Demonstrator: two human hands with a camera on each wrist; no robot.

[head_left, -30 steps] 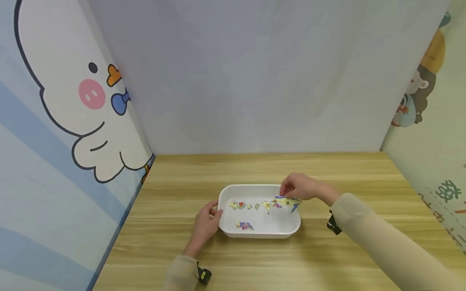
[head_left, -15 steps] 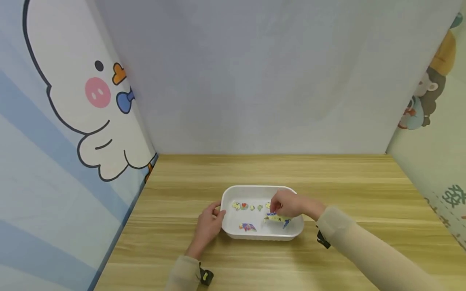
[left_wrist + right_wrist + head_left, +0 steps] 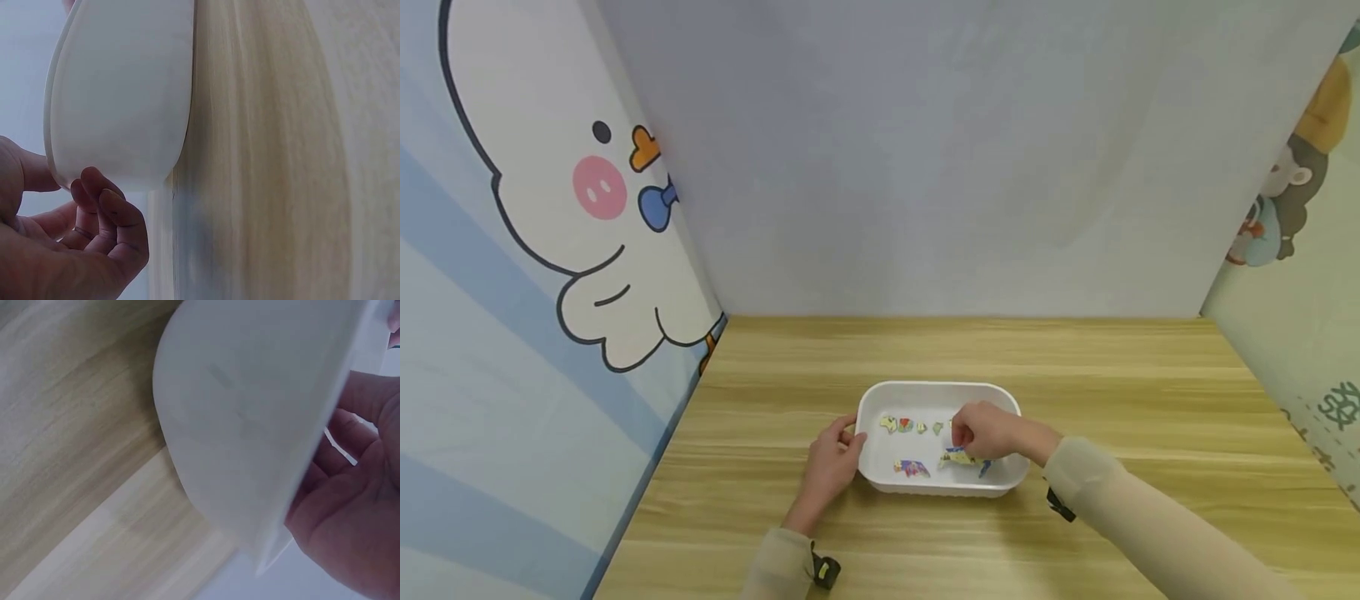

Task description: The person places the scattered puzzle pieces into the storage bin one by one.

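A white rectangular tray (image 3: 868,478) stands on the wooden table. My left hand (image 3: 831,467) grips its left end, thumb over the rim and curled fingers against the outer wall, as the left wrist view shows. Inside the tray, toward the right, my right hand (image 3: 988,431) pinches a flat yellow-and-blue printed piece (image 3: 958,458) close to the tray floor. In the right wrist view the right hand (image 3: 359,469) reaches over the rim, with its fingertips hidden behind the tray wall. A purple-and-red printed piece (image 3: 912,468) lies near the front wall.
Along the back half of the tray lie small pieces in a row: a pale yellow one (image 3: 888,424), a red-and-green one (image 3: 906,425) and tiny ones further right. A grey-white wall (image 3: 925,167) rises behind the table (image 3: 775,350), with cartoon-printed panels at both sides.
My right hand has carried the yellow-and-blue piece from above the tray's back right down and leftward, nearer the front of the tray. My left hand keeps its grip on the tray.
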